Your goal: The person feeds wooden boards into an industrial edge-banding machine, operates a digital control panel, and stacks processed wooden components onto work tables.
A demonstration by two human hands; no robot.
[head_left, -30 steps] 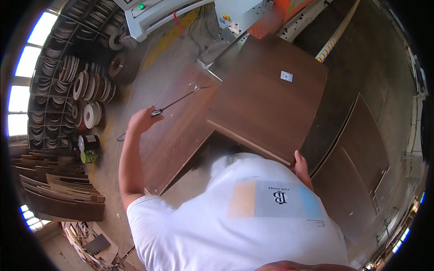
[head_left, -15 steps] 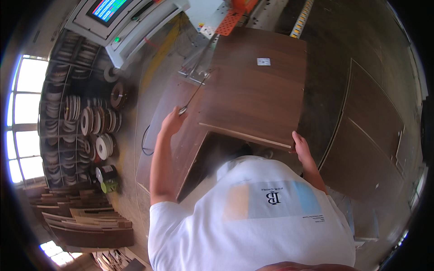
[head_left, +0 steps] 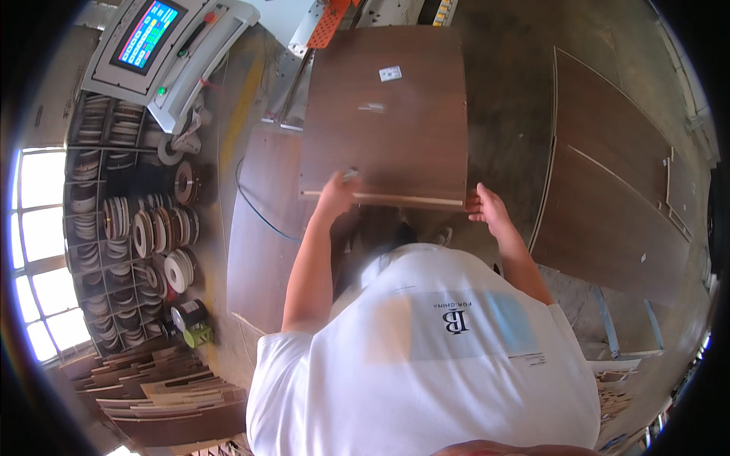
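A brown wood-grain panel (head_left: 388, 144) with a small white label (head_left: 390, 74) lies in front of me, its pale raw edge toward my body. My left hand (head_left: 334, 199) is closed over the panel's near left part, around an air blow gun (head_left: 350, 175). Motion smears this tool, and its nozzle is hard to make out. Beside the panel's near right corner is my right hand (head_left: 493, 213), thumb and fingers apart. Whether its fingertips touch the edge I cannot tell. A second brown panel (head_left: 262, 220) lies lower on the left, with a thin dark hose (head_left: 258, 209) across it.
A machine with a lit screen (head_left: 148, 34) stands at the far left, and an orange perforated bracket (head_left: 327, 24) is beyond the panel. Edge-banding rolls (head_left: 156, 232) fill a rack on the left. Stacked boards (head_left: 175, 418) lie near left; large brown panels (head_left: 608, 175) are at right.
My left hand has moved right and nearer with the blow gun, to the panel's near edge. My right hand has loosened from the corner. The view has shifted, and the panel sits straighter.
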